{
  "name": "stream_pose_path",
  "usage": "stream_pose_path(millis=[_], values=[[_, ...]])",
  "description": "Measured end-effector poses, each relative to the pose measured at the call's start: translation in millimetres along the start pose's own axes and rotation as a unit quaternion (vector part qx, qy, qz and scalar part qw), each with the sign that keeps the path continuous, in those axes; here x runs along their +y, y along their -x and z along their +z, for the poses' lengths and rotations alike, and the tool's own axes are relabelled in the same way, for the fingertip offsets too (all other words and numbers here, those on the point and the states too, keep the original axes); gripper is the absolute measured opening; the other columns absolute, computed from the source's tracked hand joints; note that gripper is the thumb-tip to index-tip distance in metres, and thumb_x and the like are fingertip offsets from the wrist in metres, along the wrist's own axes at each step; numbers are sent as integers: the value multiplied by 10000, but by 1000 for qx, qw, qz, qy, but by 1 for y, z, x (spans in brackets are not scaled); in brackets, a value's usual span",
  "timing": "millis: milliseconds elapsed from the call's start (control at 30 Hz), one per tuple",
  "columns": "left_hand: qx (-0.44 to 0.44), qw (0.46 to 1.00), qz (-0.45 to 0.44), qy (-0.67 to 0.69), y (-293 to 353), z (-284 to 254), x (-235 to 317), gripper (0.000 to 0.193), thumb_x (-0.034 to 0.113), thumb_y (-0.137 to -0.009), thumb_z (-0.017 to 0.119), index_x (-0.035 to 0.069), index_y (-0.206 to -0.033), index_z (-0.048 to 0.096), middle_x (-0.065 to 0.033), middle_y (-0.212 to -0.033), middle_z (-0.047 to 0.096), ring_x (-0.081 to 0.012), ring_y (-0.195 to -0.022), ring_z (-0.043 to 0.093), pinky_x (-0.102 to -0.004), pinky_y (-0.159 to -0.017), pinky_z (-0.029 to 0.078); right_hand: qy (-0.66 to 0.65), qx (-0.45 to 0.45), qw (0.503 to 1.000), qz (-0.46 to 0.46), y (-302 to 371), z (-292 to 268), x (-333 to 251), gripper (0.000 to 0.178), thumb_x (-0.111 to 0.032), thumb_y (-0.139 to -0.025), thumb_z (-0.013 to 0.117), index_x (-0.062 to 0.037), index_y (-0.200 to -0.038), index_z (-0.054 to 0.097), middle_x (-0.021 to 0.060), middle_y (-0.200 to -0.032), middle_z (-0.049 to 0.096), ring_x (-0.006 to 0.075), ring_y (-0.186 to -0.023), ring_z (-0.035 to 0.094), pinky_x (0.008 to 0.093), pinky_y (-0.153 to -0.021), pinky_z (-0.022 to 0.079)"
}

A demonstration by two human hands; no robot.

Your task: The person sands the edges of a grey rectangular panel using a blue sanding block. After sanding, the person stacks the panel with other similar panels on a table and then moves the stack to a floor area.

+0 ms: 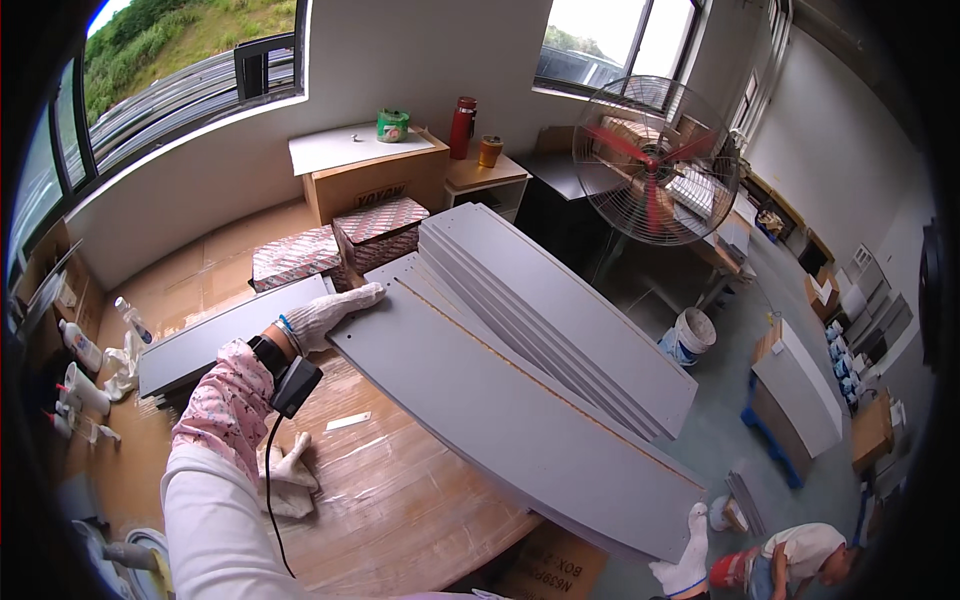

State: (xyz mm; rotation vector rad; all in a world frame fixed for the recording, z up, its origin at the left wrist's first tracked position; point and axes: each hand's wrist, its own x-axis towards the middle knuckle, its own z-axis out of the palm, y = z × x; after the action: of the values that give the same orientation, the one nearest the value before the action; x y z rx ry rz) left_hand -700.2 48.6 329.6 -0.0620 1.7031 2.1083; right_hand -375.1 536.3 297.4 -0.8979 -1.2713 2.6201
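Observation:
My left hand (330,312), in a white knit glove, lies flat on the far left corner of a long grey metal panel (500,420) that rests on a plastic-covered wooden table (380,500). My right hand (685,565), also gloved, grips the panel's near right corner at the table's edge. A stack of similar grey panels (560,300) lies on top of it, toward the right. A black device is strapped at my left wrist (295,385), with a cable hanging down.
Another grey panel (220,340) lies at the left, near spray bottles (85,350) and a crumpled white cloth (290,475). Patterned boxes (375,230) and a cardboard box stand behind. A large standing fan (655,160) is on the right. A person crouches on the floor (800,560).

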Motion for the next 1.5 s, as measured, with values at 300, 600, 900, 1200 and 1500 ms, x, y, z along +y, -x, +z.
stream_pose_path(millis=[300,600,900,1200,1500], values=[[107,989,-68,-71,166,20,-28,390,324,-936,636,43,-1206,625,-20,-1106,647,-88,-949,620,-270,-843,532,-459,12,859,228,26,-164,-16,682,-558,-892,580,-129,-1406,453,84,-1368,536,314,-1234,497,488,-1040,403],[213,975,-65,13,347,85,-149,475,380,-920,635,9,-1216,606,-74,-1103,653,-132,-935,645,-286,-823,542,244,165,954,47,48,-184,-25,677,-550,-899,575,-117,-1406,454,90,-1362,541,310,-1214,512,479,-1023,416],[427,889,-132,103,548,209,-287,695,603,-828,652,13,-1195,627,-82,-1024,672,-170,-881,660,-288,-800,535,402,-42,914,36,56,-186,-48,681,-440,-890,646,-60,-1413,433,145,-1343,539,290,-1211,514,459,-1026,410],[544,813,-96,185,695,315,-372,690,627,-816,657,47,-1190,647,-98,-1123,654,-176,-1040,624,-329,-939,487,512,-230,816,138,75,-131,-3,640,-481,-968,505,-58,-1437,400,110,-1439,439,281,-1281,425,425,-1091,318],[650,727,-112,190,798,398,-483,775,702,-855,526,81,-1317,582,-106,-1332,568,-226,-1249,501,-335,-1073,359,515,-438,729,107,130,-102,68,664,-487,-960,515,-52,-1444,382,139,-1427,438,279,-1282,418,423,-1093,310]])
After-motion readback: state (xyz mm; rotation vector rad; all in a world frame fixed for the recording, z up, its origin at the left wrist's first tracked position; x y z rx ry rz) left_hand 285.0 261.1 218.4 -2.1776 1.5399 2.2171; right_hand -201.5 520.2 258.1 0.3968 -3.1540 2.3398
